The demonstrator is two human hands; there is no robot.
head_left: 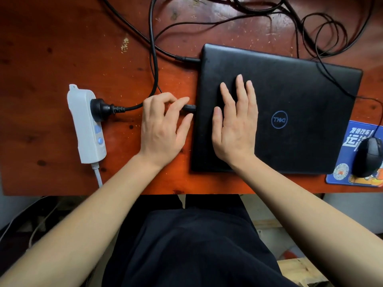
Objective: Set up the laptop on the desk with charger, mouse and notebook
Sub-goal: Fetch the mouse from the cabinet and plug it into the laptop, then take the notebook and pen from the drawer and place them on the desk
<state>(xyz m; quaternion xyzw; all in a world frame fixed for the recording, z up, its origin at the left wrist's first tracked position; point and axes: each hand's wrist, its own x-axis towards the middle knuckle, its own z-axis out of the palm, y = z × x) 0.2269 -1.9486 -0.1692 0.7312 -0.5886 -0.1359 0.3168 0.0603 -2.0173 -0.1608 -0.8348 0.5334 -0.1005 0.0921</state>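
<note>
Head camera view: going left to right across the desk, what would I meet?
White power strip → black mains plug → left hand pinching a small black connector → right hand flat on the closed Dell laptop → black mouse on blue mouse pad.

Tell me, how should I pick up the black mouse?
Grab the mouse from above, palm over its rounded hump, fingers on its two long sides. It lies flat on the blue pad, and its thin cord leaves the far end, so lift gently.

The closed laptop lid bears a ringed "DELL" logo; the mouse pad shows partly hidden Chinese characters
</note>
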